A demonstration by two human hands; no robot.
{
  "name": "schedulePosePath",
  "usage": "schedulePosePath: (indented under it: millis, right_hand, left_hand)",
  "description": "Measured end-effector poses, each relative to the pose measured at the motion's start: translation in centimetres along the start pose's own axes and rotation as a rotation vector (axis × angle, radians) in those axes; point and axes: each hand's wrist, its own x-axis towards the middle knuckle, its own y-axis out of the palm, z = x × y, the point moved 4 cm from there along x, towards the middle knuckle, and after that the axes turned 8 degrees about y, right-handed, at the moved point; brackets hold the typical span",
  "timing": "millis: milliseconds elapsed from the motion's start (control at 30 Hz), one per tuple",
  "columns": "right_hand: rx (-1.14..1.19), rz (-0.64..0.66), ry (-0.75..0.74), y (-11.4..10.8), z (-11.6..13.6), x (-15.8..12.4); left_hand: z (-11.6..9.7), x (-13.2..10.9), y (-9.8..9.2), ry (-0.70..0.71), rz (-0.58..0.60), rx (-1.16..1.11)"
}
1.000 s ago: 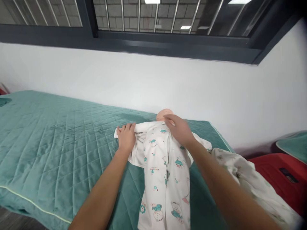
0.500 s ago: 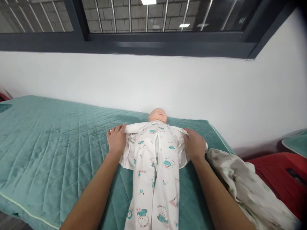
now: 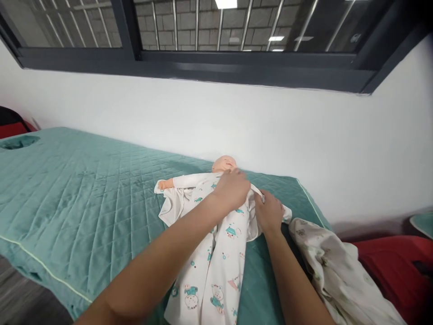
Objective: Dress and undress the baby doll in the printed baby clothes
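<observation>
A baby doll (image 3: 225, 162) lies on its back on the green quilted cover, its head by the wall. It wears white baby clothes (image 3: 216, 271) printed with teal animals and houses. One doll hand (image 3: 165, 184) shows at the end of a white sleeve on the left, above a spread white flap. My left hand (image 3: 233, 186) reaches across the chest, its fingers bent over the cloth below the neck. My right hand (image 3: 269, 207) pinches the white cloth edge by the doll's arm on the right. A strip of white cloth runs between my hands.
The green quilted cover (image 3: 84, 194) stretches left, with a hole in it at the far end. A crumpled printed cloth (image 3: 333, 257) lies right of my forearm, beside something red (image 3: 395, 264). Behind are a white wall (image 3: 169, 117) and a dark window frame (image 3: 237, 72).
My left hand has left the doll's sleeve end on the left and crossed to the upper chest, uncovering the doll's hand. My right hand keeps its hold on the cloth edge.
</observation>
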Motion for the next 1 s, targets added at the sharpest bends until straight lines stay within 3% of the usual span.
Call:
schedulePosePath:
  millis: [33, 133, 300, 600, 867, 1000]
  right_hand:
    - [0.005, 0.006, -0.005, -0.1, 0.0, 0.0]
    - [0.015, 0.028, -0.039, -0.4, 0.0, -0.1]
    - [0.004, 0.04, -0.073, -0.6, 0.1, -0.1]
    - [0.038, 0.063, 0.116, -0.6, -2.4, 1.1]
    - [0.049, 0.127, 0.107, -0.4, -2.3, 1.1]
    - [0.078, 0.155, 0.127, -0.3, -2.7, 1.4]
  left_hand:
    - [-0.9, 1.5, 0.6, 0.001, 0.13, 0.016]
    - [-2.6, 4.5, 2.4, -0.041, 0.232, 0.033]
    - [-3.5, 5.9, 5.1, -0.102, 0.256, 0.094]
    - [-0.8, 7.4, 4.1, -0.067, 0.304, 0.137]
    - [-1.9, 8.8, 7.5, -0.038, 0.399, 0.089]
    - [-1.6, 8.7, 7.4, -0.043, 0.377, 0.111]
